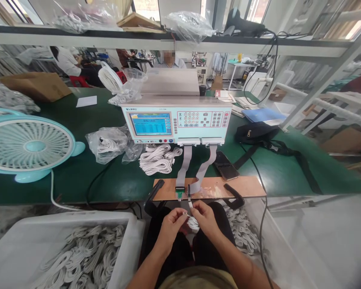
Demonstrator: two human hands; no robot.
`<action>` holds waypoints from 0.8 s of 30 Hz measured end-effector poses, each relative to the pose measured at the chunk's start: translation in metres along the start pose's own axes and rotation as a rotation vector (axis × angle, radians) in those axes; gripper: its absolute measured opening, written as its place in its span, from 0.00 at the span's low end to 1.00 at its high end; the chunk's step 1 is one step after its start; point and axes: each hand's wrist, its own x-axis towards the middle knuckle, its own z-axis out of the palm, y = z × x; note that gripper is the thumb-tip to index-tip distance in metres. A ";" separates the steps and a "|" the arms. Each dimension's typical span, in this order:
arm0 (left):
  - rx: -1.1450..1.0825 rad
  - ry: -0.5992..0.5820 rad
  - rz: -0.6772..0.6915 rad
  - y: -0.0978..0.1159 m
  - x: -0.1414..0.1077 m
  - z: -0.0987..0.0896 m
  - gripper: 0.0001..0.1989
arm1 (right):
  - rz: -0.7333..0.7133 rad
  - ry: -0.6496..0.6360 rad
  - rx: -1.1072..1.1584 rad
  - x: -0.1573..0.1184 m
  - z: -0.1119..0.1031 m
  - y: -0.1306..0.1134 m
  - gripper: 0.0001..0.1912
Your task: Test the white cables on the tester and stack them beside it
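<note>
Between my two hands hangs a coiled white cable (193, 223), just past the near edge of a wooden board (210, 188). My left hand (172, 224) pinches one end of it, a small plug. With thumb and fingers, my right hand (205, 216) grips the other end, which lines up with the lead at the board's edge; whether the two are joined is too small to tell. A small green circuit board (179, 194) sits beside that lead. Two grey ribbon cables (185, 166) run up from here to a tester (177, 120) with a lit blue screen.
A bundle of white cables (157, 159) lies before the tester, next to a phone (226, 165). On the left stands a turquoise fan (35, 146). Bins with coiled cables flank my legs, a white bin (132, 228) at left. Black clamps (153, 198) hold the board. A person sits opposite.
</note>
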 end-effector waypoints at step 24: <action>0.257 0.097 0.254 0.011 0.019 -0.013 0.16 | 0.201 0.038 0.370 0.004 0.017 -0.008 0.13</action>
